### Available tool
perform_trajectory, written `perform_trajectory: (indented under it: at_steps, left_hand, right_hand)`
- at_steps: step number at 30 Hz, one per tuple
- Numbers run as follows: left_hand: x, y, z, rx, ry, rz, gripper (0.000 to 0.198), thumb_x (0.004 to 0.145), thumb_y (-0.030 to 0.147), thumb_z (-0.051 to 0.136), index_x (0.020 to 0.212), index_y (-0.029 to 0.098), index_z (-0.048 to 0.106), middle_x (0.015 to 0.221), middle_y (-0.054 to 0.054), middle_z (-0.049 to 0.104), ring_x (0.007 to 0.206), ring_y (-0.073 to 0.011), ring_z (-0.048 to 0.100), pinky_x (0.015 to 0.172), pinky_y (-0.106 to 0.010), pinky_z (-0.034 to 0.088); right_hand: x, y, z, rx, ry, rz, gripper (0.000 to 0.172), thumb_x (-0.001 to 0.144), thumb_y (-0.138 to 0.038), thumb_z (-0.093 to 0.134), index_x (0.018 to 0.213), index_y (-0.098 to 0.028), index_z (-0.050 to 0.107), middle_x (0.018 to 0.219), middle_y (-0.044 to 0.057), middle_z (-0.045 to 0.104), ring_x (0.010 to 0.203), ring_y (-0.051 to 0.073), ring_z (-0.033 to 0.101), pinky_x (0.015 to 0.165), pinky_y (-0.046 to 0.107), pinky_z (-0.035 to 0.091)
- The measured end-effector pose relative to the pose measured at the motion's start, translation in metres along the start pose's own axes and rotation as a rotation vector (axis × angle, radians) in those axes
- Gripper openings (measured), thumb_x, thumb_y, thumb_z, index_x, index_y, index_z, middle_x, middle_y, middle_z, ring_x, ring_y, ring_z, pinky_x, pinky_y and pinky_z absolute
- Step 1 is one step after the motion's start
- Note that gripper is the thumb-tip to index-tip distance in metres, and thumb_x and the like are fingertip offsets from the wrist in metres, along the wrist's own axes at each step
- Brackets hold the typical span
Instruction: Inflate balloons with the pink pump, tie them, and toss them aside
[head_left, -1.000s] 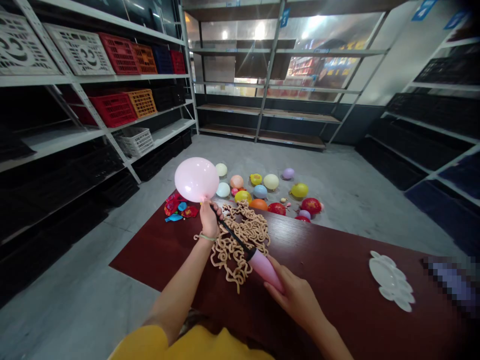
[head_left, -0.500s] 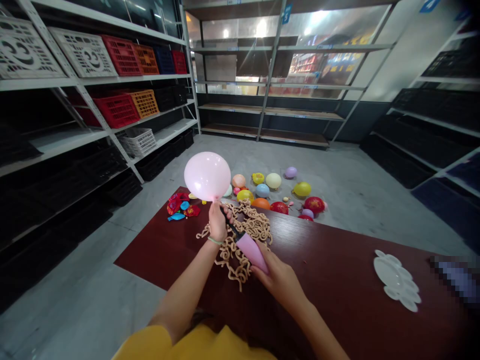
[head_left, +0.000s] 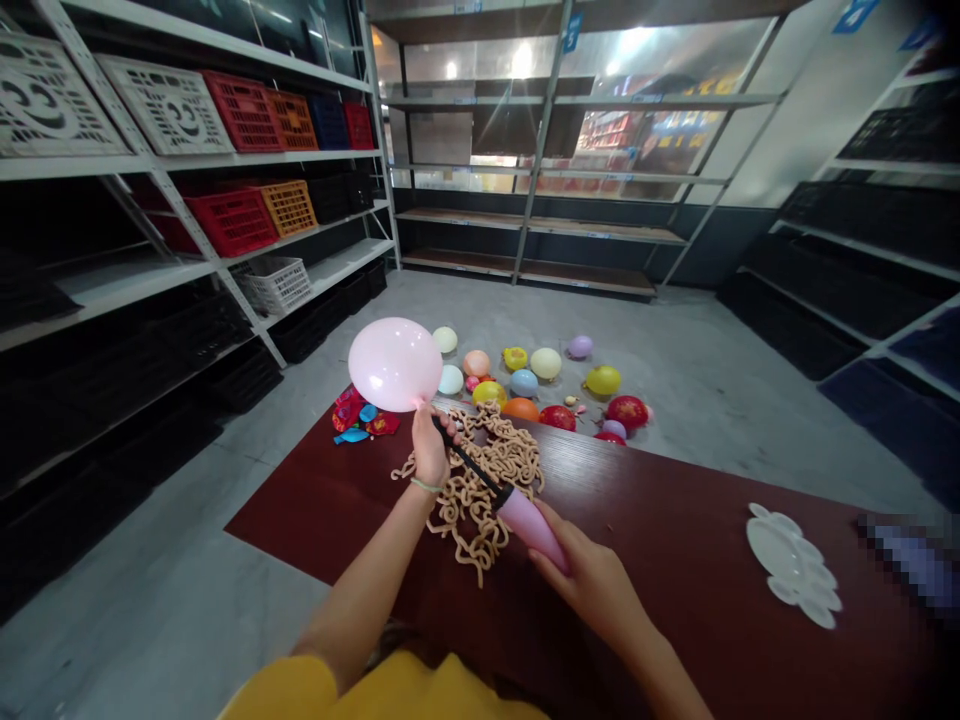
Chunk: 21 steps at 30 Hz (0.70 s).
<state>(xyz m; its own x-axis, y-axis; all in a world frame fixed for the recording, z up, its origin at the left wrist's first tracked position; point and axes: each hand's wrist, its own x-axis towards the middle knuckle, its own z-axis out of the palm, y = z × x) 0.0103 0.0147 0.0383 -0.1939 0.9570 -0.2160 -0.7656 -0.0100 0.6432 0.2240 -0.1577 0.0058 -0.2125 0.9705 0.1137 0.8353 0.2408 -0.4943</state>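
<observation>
My left hand [head_left: 431,450] is closed around the black nozzle end of a balloon pump and the neck of a pink balloon [head_left: 395,364]. The balloon is inflated and tilts to the left above the table. My right hand [head_left: 589,570] grips the pump's pink body [head_left: 534,527], with the black rod [head_left: 478,468] drawn out between the two hands. Beneath the pump lies a heap of tan, curly strands [head_left: 506,455] on the dark red-brown table [head_left: 660,520]. Flat red and blue balloons [head_left: 364,415] lie at the table's far left corner.
Several inflated balloons [head_left: 547,364] in many colours lie on the grey floor [head_left: 660,340] beyond the table. A white scalloped plate [head_left: 793,563] rests on the table's right side. Shelves with crates [head_left: 232,222] stand at the left, and further racks [head_left: 607,232] at the back.
My right hand has pulled the pink pump body down and to the right, so more black rod shows. The balloon and my left hand have shifted slightly left and down.
</observation>
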Motion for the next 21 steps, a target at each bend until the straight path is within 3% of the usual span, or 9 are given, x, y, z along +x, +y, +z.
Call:
perform_trajectory:
  at_steps: [5, 9, 16, 21]
  left_hand:
    - [-0.020, -0.020, -0.005, 0.102, -0.104, 0.038, 0.040, 0.089, 0.057, 0.053, 0.075, 0.021, 0.043, 0.058, 0.005, 0.042, 0.043, -0.0076, 0.041, 0.038, -0.020, 0.037]
    - [-0.021, -0.018, -0.007, 0.135, -0.140, 0.052, 0.038, 0.089, 0.054, 0.054, 0.075, 0.021, 0.043, 0.057, 0.006, 0.042, 0.040, -0.0073, 0.039, 0.034, -0.020, 0.033]
    - [-0.004, 0.009, -0.001, 0.086, -0.117, 0.092, 0.030, 0.091, 0.044, 0.054, 0.075, 0.021, 0.043, 0.057, 0.006, 0.040, 0.038, -0.0069, 0.037, 0.032, -0.019, 0.028]
    - [0.009, 0.020, -0.002, 0.084, -0.074, 0.109, 0.027, 0.091, 0.041, 0.053, 0.077, 0.021, 0.043, 0.057, 0.007, 0.038, 0.039, -0.0066, 0.036, 0.032, -0.018, 0.028]
  right_hand:
    - [0.031, -0.027, 0.016, 0.041, 0.025, 0.077, 0.060, 0.092, -0.039, 0.055, 0.149, -0.029, 0.039, 0.139, 0.008, 0.059, 0.114, 0.031, 0.066, 0.089, 0.044, 0.057]
    - [0.036, -0.038, 0.024, 0.077, 0.040, 0.017, 0.068, 0.093, -0.038, 0.056, 0.154, -0.033, 0.027, 0.143, 0.006, 0.056, 0.119, 0.029, 0.063, 0.089, 0.040, 0.057]
    - [0.001, -0.014, 0.011, 0.072, 0.044, -0.083, 0.072, 0.094, -0.036, 0.057, 0.156, -0.034, 0.021, 0.137, 0.007, 0.061, 0.118, 0.025, 0.063, 0.094, 0.038, 0.055]
    - [-0.026, 0.006, -0.002, 0.005, 0.019, -0.098, 0.069, 0.095, -0.037, 0.055, 0.155, -0.034, 0.022, 0.133, 0.007, 0.063, 0.113, 0.023, 0.066, 0.088, 0.034, 0.056]
